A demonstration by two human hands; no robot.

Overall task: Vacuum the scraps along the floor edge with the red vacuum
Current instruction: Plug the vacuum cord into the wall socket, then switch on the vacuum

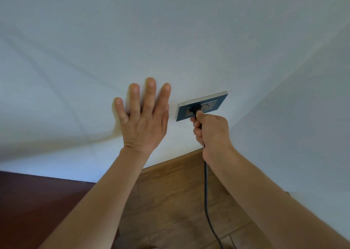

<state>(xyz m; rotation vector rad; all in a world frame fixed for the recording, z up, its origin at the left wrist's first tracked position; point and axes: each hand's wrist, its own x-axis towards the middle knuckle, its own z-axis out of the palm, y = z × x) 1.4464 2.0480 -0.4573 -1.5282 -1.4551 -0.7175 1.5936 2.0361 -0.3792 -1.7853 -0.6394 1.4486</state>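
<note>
Gripping the black power plug (193, 110), the right hand (212, 133) holds it at the left socket of the wall outlet plate (201, 106). The fingers of this hand are curled round the plug body and the first length of the black power cord (207, 201); the thumb lies on top, close to the plate. Whether the plug pins are fully seated in the socket cannot be told, because the hand and the plug body cover that point.

The outlet plate is a dark blue rectangular unit with a pale rim, mounted on the white wall (170, 40). It carries two sockets side by side. The right socket is uncovered and shows its slots.

The left hand (144, 119) is released: its fingers are straight and spread, with the palm laid flat toward the wall, just left of the outlet plate. It holds nothing. Its index finger is near the left edge of the plate but apart from it.

The power cord leaves the underside of the right hand, hangs down in front of the wooden floor (176, 197), and runs out of view at the lower edge of the frame. A dark reddish-brown surface (37, 201) occupies the lower left, adjoining the base of the wall. A second white wall face (306, 135) meets the first at a corner to the right of the outlet plate.

The red vacuum is not in view; only its presumed cord and plug are visible.
</note>
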